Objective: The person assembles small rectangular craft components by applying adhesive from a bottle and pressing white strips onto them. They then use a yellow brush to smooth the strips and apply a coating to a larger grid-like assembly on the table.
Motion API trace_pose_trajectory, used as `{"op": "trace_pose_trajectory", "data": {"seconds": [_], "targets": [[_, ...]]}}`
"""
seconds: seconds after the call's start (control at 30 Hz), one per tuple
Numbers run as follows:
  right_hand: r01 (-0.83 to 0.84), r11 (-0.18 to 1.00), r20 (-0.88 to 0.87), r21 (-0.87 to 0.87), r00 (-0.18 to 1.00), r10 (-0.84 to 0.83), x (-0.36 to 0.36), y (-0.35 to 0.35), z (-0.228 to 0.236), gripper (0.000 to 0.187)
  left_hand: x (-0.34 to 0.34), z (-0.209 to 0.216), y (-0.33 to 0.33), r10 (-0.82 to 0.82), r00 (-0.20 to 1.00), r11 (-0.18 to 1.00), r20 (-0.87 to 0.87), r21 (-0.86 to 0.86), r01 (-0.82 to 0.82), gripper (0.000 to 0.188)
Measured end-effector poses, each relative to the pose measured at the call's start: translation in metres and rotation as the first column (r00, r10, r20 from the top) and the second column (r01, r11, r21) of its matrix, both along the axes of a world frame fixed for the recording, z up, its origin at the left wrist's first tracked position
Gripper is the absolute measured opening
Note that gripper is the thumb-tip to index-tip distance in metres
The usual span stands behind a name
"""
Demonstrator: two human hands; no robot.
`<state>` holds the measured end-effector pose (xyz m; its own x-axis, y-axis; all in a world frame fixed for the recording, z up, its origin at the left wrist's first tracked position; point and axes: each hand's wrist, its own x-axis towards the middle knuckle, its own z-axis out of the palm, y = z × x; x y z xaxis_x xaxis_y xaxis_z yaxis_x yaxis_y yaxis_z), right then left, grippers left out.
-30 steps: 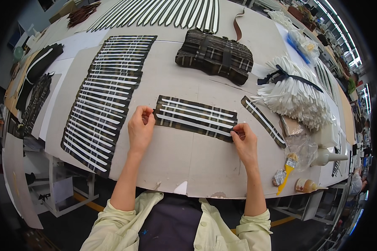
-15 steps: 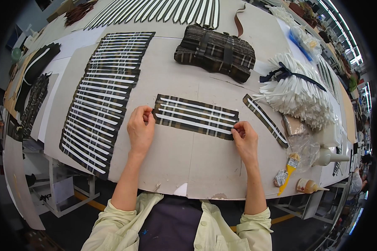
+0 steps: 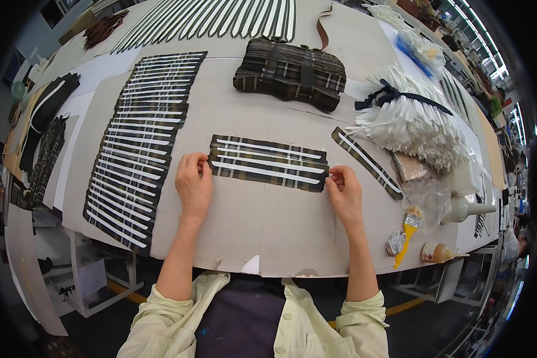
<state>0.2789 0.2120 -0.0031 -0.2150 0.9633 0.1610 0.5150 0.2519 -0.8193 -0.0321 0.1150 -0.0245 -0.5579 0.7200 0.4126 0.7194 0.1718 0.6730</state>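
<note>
Flat on the table in front of me lies a group of dark plaid fabric strips (image 3: 262, 175), set edge to edge, with white strips running along them. My left hand (image 3: 194, 186) is closed in a pinch at the left end of the group. At the opposite end, the fingertips of my right hand (image 3: 345, 192) pinch the lower right edge. What sits between the fingertips is small and partly hidden. A single plaid strip with a white band (image 3: 369, 164) lies slantwise beyond my right hand.
A long row of white-banded plaid strips (image 3: 138, 137) lies to the left. Beyond are a strapped plaid bundle (image 3: 289, 74) and a tied bunch of white strips (image 3: 414, 125). A yellow brush (image 3: 407, 235) and an amber bottle (image 3: 435, 252) lie near the right front edge.
The whole view has shifted a little. My right fingertips have slid slightly outward along the fabric's right end; my left hand stays at the left end.
</note>
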Motion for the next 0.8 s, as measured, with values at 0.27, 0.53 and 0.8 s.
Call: {"op": "trace_pose_trajectory", "data": {"seconds": [0.27,0.53,0.8], "targets": [[-0.02,0.992,0.268,0.126,0.963,-0.015,-0.003,-0.011,-0.006,0.011,0.001,0.005,-0.005,-0.046,0.998,0.999,0.044,-0.01,0.046,0.01],[-0.025,0.994,0.206,0.104,0.979,0.003,-0.004,-0.016,-0.004,0.011,0.0,-0.001,-0.007,-0.061,0.998,0.995,-0.003,-0.081,0.06,0.009],[-0.039,0.983,0.012,0.181,0.999,0.037,-0.003,-0.034,0.016,0.013,-0.001,0.001,-0.008,-0.053,0.997,0.995,-0.061,-0.085,0.048,0.011]]}}
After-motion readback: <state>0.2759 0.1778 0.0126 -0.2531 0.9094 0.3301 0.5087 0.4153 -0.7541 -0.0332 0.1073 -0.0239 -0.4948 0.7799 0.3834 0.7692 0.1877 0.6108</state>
